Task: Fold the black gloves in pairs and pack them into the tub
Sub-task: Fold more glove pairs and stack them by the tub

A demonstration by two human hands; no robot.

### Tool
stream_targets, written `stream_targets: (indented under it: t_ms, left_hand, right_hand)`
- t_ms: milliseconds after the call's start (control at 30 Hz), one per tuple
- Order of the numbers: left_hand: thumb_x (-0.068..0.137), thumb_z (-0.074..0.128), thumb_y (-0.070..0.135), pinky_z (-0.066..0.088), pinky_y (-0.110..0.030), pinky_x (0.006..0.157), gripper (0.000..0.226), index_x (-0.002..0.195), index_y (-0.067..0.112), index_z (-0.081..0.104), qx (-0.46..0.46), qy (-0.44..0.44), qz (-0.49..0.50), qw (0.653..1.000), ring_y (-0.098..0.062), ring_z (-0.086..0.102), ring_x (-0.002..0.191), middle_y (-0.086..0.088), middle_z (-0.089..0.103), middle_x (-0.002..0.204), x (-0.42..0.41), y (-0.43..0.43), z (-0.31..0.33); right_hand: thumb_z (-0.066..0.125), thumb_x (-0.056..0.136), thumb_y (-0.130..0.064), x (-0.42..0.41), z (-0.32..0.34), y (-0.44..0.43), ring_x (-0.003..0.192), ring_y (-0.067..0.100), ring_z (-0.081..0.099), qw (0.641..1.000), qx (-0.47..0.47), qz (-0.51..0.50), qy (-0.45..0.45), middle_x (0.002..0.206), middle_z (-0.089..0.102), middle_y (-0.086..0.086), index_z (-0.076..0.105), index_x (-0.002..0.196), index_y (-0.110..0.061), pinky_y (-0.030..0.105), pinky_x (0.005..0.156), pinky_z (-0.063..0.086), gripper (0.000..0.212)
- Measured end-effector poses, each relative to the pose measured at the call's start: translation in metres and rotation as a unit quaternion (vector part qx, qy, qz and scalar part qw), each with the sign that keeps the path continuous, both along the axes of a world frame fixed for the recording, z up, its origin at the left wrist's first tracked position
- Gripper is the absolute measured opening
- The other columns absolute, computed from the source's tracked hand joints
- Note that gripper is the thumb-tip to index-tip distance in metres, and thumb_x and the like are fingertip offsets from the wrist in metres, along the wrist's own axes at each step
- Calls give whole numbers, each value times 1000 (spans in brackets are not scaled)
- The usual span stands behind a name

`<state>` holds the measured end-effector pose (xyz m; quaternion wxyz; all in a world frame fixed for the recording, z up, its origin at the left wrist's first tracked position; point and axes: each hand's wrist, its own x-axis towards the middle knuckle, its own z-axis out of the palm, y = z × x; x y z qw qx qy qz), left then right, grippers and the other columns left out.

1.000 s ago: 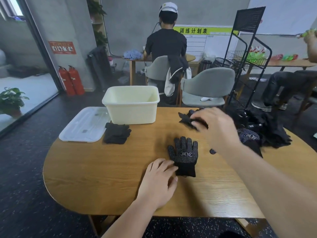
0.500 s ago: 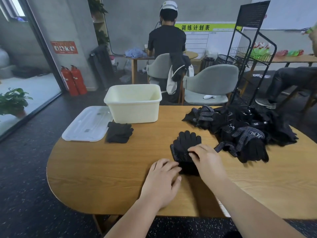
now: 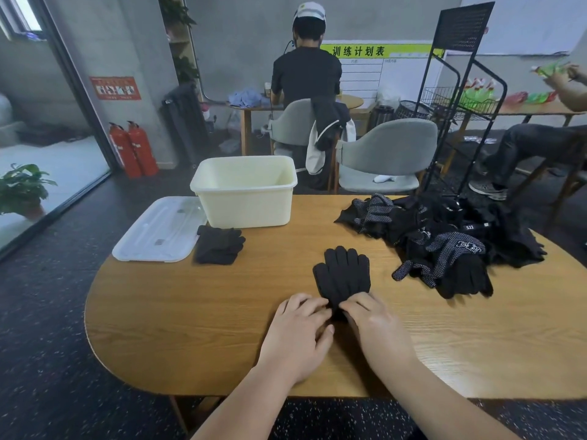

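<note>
Two hands on one job: left hand and right hand meet at the cuff end of the gloves lying flat at table centre; left fingertips rest on the cuff, fairly straight, more press than grip; right fingers curl onto the cuff, reads as a pinch, contact itself hidden under the knuckles.

Key geometry: gloves sit dead ahead at 12 o'clock from the hands; long axis runs 6 to 12, cuff at 6 under the hands, glove fingers pointing to 12; both hands equally near, left covering the 7 o'clock corner of the cuff, right the 5 o'clock corner; my read is the fold goes along that axis, cuff carried up toward the fingertips, so both hands need to travel together toward 12 or the layers skew.

Tub is at 11 o'clock, well apart from the gloves, open side up; left hand is nearer to it for the drop.

Counts: one tub; one lid at 10 o'clock, touching the tub's left side; one folded pair just in front of the tub; one glove stack under the hands, layers not countable from above; one loose pile at 2 o'clock, too tangled to count.
</note>
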<state>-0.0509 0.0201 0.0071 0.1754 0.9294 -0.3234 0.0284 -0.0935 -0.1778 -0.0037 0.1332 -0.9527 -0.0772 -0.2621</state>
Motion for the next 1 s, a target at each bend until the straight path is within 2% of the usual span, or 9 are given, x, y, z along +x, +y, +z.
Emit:
stream_targets:
  t_ms: [100, 267, 367, 467, 567, 700, 800, 900, 1000]
  left_hand:
    - [107, 28, 55, 25, -37, 125, 55, 147, 34, 59, 0, 2, -1, 1000, -4, 25, 147, 24, 43, 156, 0, -1, 1]
    - [106, 33, 56, 28, -36, 124, 53, 152, 35, 50, -14, 21, 10, 1000, -3, 27, 145, 22, 44, 154, -2, 0, 2]
    - [106, 37, 56, 29, -34, 124, 53, 155, 36, 38, -37, 47, 28, 998, -5, 28, 143, 17, 42, 151, -3, 0, 5]
    - [107, 30, 56, 26, -35, 124, 54, 156, 37, 41, -8, 12, 1, 1000, -4, 24, 145, 23, 41, 154, -1, -2, 4]
    - [107, 27, 57, 24, -35, 124, 55, 153, 37, 49, 10, 5, 2, 1000, -5, 23, 146, 24, 38, 156, 1, -3, 2]
    - [106, 24, 58, 24, -37, 124, 56, 153, 40, 48, 23, 7, 4, 1000, -5, 22, 145, 26, 37, 155, 0, -4, 3]
    - [106, 23, 59, 24, -37, 124, 57, 154, 41, 48, 27, 14, 5, 1000, -5, 22, 145, 26, 36, 155, 2, -4, 3]
    - [106, 23, 61, 25, -39, 124, 57, 152, 41, 48, 31, 10, 5, 999, -6, 22, 145, 26, 35, 154, 3, -4, 3]
    - [105, 21, 62, 23, -40, 124, 59, 153, 40, 48, 38, 12, 4, 999, -9, 21, 147, 22, 32, 155, 4, -3, 2]
  right_hand:
    - [89, 76, -1, -2, -3, 1, 88, 15, 58, 999, -28, 2, 15, 98, 64, -4, 79, 107, -14, 22, 69, 53, 35]
    - [84, 83, -4, -1, -2, 1, 89, 13, 57, 999, -14, 10, 28, 99, 63, -6, 79, 108, -15, 21, 74, 53, 28]
    - [75, 90, -10, 0, 6, 0, 100, 15, 60, 999, 15, 11, 33, 110, 64, -6, 76, 118, -14, 28, 82, 58, 28]
    - [69, 93, -8, 12, 22, 1, 117, 16, 59, 996, 71, -35, 33, 128, 63, -3, 70, 131, -12, 25, 97, 53, 38]
    - [53, 106, -19, 41, 29, -1, 142, 17, 44, 989, 48, -32, 139, 154, 49, -3, 54, 151, -16, 24, 114, 37, 45]
    - [34, 113, -38, 78, 30, -15, 160, 22, 12, 951, -29, -85, 297, 173, 18, 0, 27, 164, -18, 41, 124, 26, 55]
    - [30, 112, -43, 91, 33, -17, 160, 27, 6, 949, -47, -114, 290, 174, 11, 1, 23, 164, -19, 44, 125, 29, 58]
    - [27, 111, -51, 95, 27, -8, 161, 27, 4, 938, -76, -109, 319, 175, 7, 1, 18, 166, -21, 44, 126, 23, 63]
    - [24, 111, -52, 102, 25, -4, 159, 32, 8, 945, -82, -140, 285, 174, 14, 7, 22, 164, -17, 45, 128, 21, 64]
